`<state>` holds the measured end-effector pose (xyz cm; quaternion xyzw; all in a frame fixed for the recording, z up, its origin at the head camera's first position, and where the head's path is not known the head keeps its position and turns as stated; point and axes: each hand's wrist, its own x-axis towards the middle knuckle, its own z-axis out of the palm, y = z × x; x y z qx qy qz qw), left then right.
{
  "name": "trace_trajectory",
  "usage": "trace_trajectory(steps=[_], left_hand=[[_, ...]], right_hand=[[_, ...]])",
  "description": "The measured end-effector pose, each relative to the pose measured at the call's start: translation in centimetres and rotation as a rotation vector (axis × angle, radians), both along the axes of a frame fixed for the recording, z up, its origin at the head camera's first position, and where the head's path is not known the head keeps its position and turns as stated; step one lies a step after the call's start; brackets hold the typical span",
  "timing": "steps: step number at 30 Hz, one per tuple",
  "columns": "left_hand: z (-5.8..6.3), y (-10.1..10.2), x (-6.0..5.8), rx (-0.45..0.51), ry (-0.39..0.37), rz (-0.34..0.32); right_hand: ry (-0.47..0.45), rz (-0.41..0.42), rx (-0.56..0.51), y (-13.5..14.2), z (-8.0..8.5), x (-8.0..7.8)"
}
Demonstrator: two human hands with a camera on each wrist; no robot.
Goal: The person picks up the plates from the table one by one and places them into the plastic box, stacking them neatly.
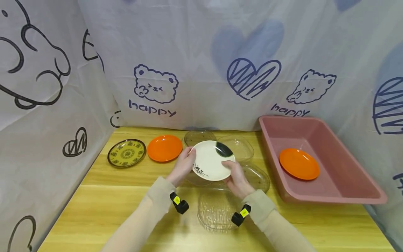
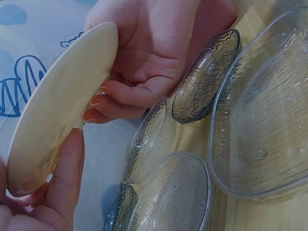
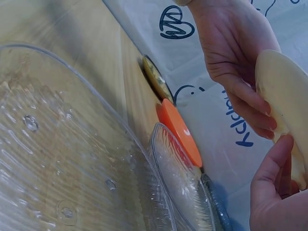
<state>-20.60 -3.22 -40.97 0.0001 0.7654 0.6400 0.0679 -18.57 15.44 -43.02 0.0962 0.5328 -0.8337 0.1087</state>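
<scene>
A white plate (image 1: 209,161) with a dark green patch and a small dark sprig pattern is held up over the middle of the table by both hands. My left hand (image 1: 183,164) grips its left rim, thumb on the upper face. On the lower right rim, my right hand (image 1: 237,179) holds it the same way. In the wrist views the plate's pale underside (image 2: 60,115) shows, and fingertips of both hands touch it from below. Beneath the plate, several clear ribbed containers, one nearest me (image 1: 217,210), are partly hidden by it and the hands.
To the left lie a yellow-green patterned plate (image 1: 127,153) and an orange plate (image 1: 164,148). A pink basin (image 1: 355,175) stands at the right with another orange plate (image 1: 299,163) inside. White printed cloth (image 1: 201,70) hangs behind the wooden table (image 1: 104,210).
</scene>
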Motion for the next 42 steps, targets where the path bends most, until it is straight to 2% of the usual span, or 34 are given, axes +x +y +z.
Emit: trace_trajectory(steps=[4,11,20,24,30,35,38,42], left_hand=[[-0.2,0.2,-0.1,0.029,-0.006,-0.017],[-0.2,0.5,0.0,-0.013,0.013,-0.021],[-1.0,0.5,-0.1,0.009,0.003,-0.027],[-1.2,0.7,-0.3,0.017,0.005,-0.027],[-0.8,1.0,-0.6,0.037,0.029,-0.03],[-0.7,0.9,-0.4,0.007,0.033,-0.025],[-0.8,1.0,-0.3,0.037,0.015,-0.036],[-0.8,1.4,-0.1,0.148,-0.018,-0.052]], right_hand=[[-0.003,0.009,-0.011,0.2,-0.1,0.1],[-0.019,0.005,-0.013,0.6,-0.5,0.0],[-0.044,0.003,-0.012,0.5,-1.0,0.0],[-0.055,0.01,0.003,0.8,-0.7,0.0],[-0.03,0.023,0.038,1.1,-0.1,-0.2],[-0.035,0.027,0.05,1.4,0.1,0.0],[-0.038,0.018,0.052,1.9,0.5,0.2],[-0.029,0.01,0.037,2.9,1.4,0.3]])
